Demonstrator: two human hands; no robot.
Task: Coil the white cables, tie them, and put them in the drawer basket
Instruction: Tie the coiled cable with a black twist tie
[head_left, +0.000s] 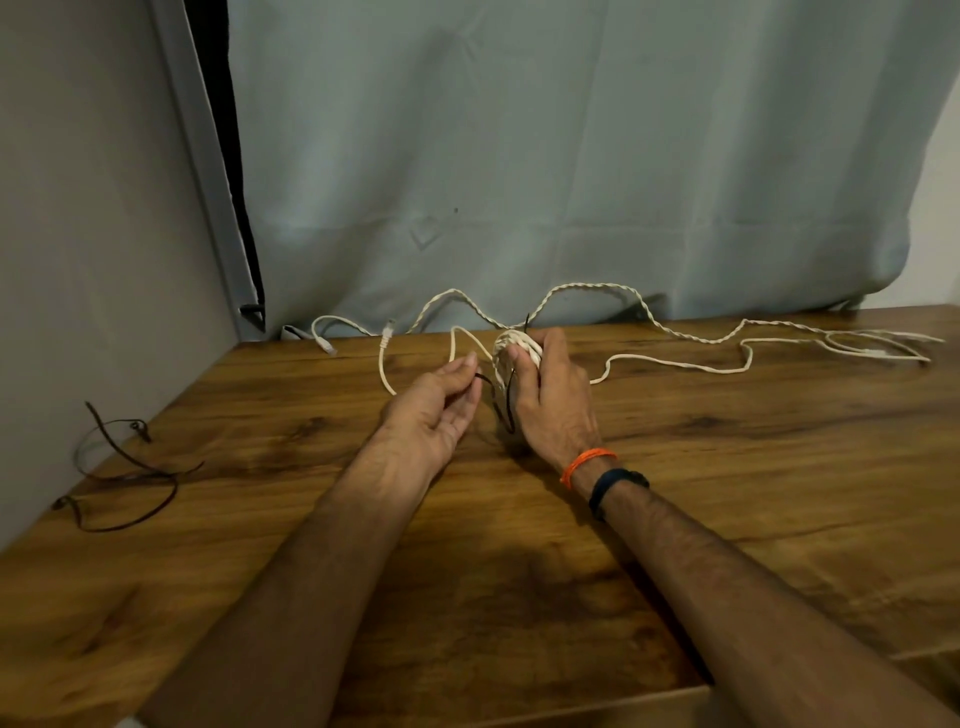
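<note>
My right hand (553, 397) grips a small coil of white cable (506, 349), held upright just above the wooden table (727, 493). A thin black tie (506, 410) loops around the coil, one end sticking up behind it. My left hand (436, 410) pinches the tie's other end just left of the coil. A loose white twisted cable (597, 287) snakes along the table's back edge toward the right. Another white cable with plug ends (384, 343) lies at the back left. No drawer basket is in view.
Two dark brown ties (124, 467) lie curled near the table's left edge. A pale blue curtain (571, 156) hangs behind the table, and a grey wall stands at the left. The table's front edge runs along the bottom right.
</note>
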